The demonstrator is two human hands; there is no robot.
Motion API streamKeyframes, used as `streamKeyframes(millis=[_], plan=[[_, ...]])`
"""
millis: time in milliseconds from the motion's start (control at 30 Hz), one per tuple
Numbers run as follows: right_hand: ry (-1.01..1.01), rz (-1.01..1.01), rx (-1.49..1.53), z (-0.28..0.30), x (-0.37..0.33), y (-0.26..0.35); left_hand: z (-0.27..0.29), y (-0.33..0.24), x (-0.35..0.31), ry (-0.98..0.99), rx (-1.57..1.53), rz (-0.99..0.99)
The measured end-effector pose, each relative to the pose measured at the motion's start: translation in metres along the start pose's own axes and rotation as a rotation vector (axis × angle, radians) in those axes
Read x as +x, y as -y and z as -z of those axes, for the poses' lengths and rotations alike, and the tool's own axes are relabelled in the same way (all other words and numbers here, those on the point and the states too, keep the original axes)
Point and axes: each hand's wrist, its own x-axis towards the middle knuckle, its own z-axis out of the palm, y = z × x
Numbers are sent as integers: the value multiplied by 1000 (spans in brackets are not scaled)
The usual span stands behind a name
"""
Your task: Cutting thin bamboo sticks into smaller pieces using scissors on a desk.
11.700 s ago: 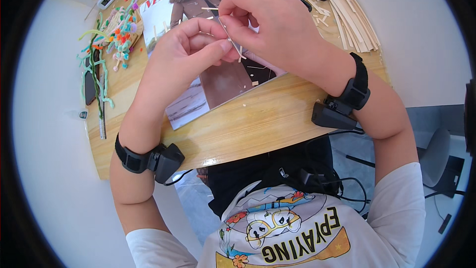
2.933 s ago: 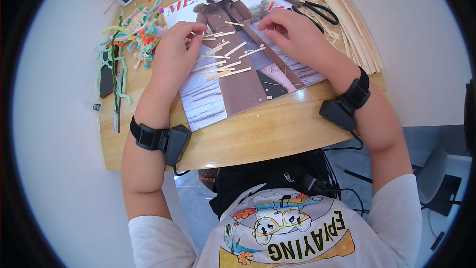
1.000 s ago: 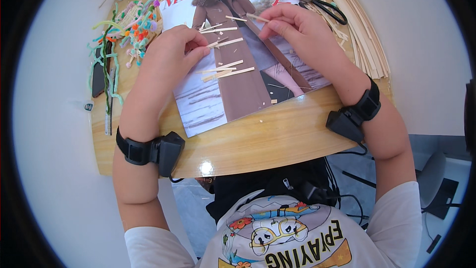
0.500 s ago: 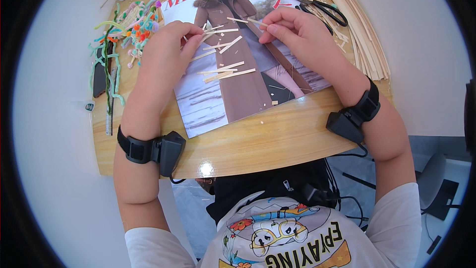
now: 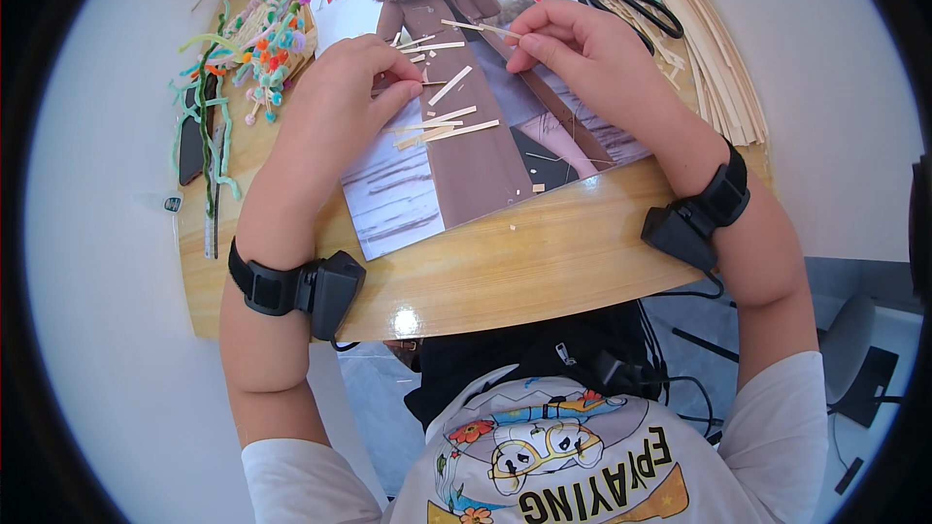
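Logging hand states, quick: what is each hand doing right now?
Left hand: fingers curled, fingertips on the glossy magazine cover beside short pale wooden sticks; grip cannot be told.
Right hand: pinching a thin pale wooden stick.

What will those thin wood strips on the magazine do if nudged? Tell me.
The wood strips look thin and flat, so probably light and easily scattered. Lying on the glossy magazine, they would likely slide, not roll. Such slivers may snap if bent.
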Motion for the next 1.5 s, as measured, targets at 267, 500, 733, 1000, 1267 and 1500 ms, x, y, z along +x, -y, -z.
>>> streamKeyframes(millis=[267, 500, 733, 1000, 1267, 1500], plan=[[35, -12, -13, 3, -1, 4, -7, 8, 3, -117, 11, 0], [11, 12, -38, 1, -1, 3, 6, 16, 2, -232, 35, 13], [43, -40, -18, 5, -1, 8, 22, 13, -10, -73, 48, 162], [18, -23, 12, 1, -2, 3, 13, 7, -1, -1, -71, 244], [-11, -7, -2, 1, -2, 1, 18, -16, -8, 116, -55, 77], [-11, 50, -37, 1, -1, 0, 10, -19, -12, 142, -44, -29]])
